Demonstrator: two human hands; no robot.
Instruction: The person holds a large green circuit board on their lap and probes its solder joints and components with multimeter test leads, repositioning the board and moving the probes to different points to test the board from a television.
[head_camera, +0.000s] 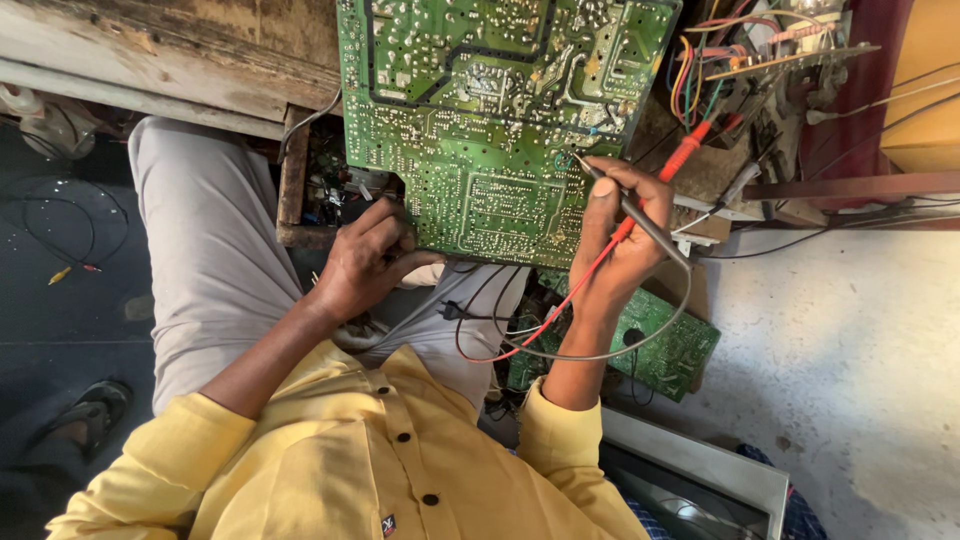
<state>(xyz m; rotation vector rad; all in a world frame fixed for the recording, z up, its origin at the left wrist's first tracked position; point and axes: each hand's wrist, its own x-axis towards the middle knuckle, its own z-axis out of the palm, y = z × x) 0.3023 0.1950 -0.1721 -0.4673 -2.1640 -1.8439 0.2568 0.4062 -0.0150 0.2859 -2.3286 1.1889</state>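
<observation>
The large green circuit board (480, 130) stands with its solder side toward the camera, its lower edge just above the lap. The left hand (365, 262) has its grip clamped on that lower edge. The right hand (615, 235) has its grip closed on two probes. The red probe (672, 165) slants up and right. The black probe (640, 215) points up-left, tip touching the board.
</observation>
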